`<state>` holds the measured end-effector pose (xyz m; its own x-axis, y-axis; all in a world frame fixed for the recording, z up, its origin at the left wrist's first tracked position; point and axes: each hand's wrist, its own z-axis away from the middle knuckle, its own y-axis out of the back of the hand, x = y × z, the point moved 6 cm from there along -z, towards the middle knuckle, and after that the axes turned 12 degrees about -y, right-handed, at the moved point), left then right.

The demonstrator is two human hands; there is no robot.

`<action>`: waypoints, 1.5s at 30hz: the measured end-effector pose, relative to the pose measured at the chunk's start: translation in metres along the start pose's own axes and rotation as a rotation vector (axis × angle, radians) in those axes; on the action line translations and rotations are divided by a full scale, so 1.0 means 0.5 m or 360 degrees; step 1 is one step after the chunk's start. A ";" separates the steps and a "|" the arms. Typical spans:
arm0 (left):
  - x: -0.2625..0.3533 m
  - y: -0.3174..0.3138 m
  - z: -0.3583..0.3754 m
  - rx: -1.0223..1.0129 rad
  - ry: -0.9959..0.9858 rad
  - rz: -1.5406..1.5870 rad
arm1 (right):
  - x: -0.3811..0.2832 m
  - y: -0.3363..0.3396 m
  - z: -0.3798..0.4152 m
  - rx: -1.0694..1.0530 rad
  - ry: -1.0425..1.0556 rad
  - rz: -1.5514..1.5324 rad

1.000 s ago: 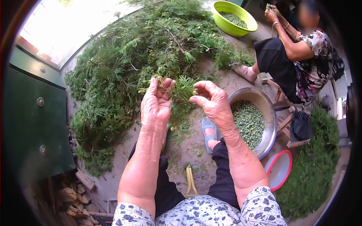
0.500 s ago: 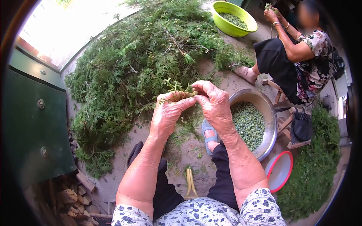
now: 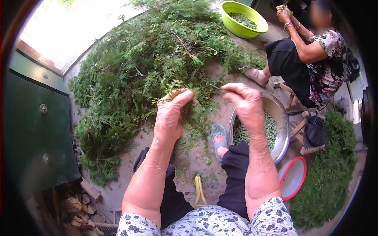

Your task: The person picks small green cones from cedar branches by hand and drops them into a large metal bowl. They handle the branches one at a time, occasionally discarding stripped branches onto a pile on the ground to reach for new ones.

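The left hand (image 3: 170,114) stays closed around a small feathery green sprig (image 3: 176,87), held up over the ground in front of the knees. The right hand (image 3: 245,103) has come away from it and now hangs over the round steel basin of green seeds (image 3: 280,137), fingertips pinched together; whether they hold a seed I cannot tell. Half a second ago both hands met at the sprig. Beyond lies the big heap of cut green branches (image 3: 130,74); a seated co-worker (image 3: 315,55) works beside a lime-green plastic bowl (image 3: 243,24).
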<state>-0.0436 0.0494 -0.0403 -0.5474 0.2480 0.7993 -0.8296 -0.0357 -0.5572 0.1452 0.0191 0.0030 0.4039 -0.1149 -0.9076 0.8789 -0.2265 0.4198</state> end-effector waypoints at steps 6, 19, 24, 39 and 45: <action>0.002 0.044 -0.029 0.0245 -0.0013 0.0502 | 0.119 0.195 0.011 0.0945 0.0086 0.1155; 0.000 0.109 -0.071 0.0542 -0.0094 0.0821 | 0.064 -0.078 0.017 -0.0589 0.0040 0.0325; -0.009 0.124 -0.077 0.0628 -0.0162 0.0835 | 0.058 -0.102 0.000 -0.0727 -0.0474 -0.0999; 0.021 0.006 -0.014 -0.0179 -0.0096 -0.0180 | 0.004 -0.146 0.019 -0.0519 -0.0548 -0.0843; 0.024 -0.002 -0.007 -0.0204 -0.0185 -0.0222 | 0.010 -0.159 0.013 -0.0517 -0.0295 -0.0479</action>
<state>-0.0491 0.0556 -0.0308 -0.4436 0.1282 0.8870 -0.8815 0.1163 -0.4576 0.0757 0.0301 -0.0348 0.0933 -0.2679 -0.9589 0.9956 0.0343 0.0873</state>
